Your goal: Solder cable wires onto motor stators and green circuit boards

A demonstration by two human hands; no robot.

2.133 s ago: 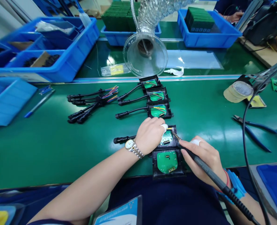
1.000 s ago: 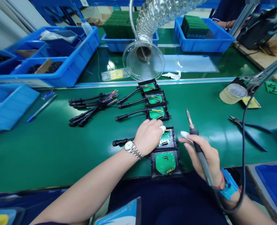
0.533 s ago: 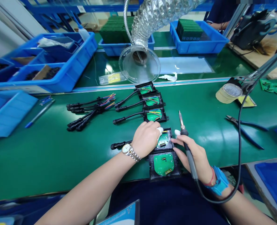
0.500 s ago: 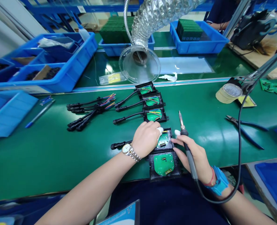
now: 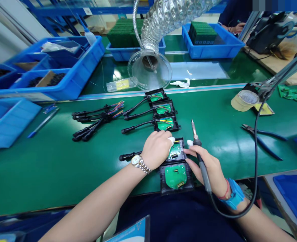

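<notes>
Your left hand (image 5: 155,149), steel-and-gold watch (image 5: 135,160) at the wrist, is bent palm-down over the left part of a black rectangular plastic case (image 5: 181,143) with a green circuit board (image 5: 176,148) inside. White finger cover (image 5: 172,142) right beside a thin yellow wire (image 5: 177,141); your other fingertips are hidden, so cannot tell how tight that grip is or whether it pinches the wire. Black cable with a ribbed connector (image 5: 128,156) sticks out to the left from under this hand.

Your right hand (image 5: 211,164) is wrapped loosely around a grey-and-black pen-shaped soldering iron (image 5: 204,171), metal tip pointing up and away from you, apart from the board. Thumb and one finger of that hand stretch to the case's right edge; cannot tell if both touch.

Just nearer you than the left hand: second black case (image 5: 177,191), green board (image 5: 175,176) in it. Beyond that hand: column of three cabled black cases (image 5: 163,109). Farther left, a heap of black cables with coloured wire ends (image 5: 104,116). Well right of the iron: blue-handled pliers (image 5: 267,146), lying on the green tabletop (image 5: 226,127)
</notes>
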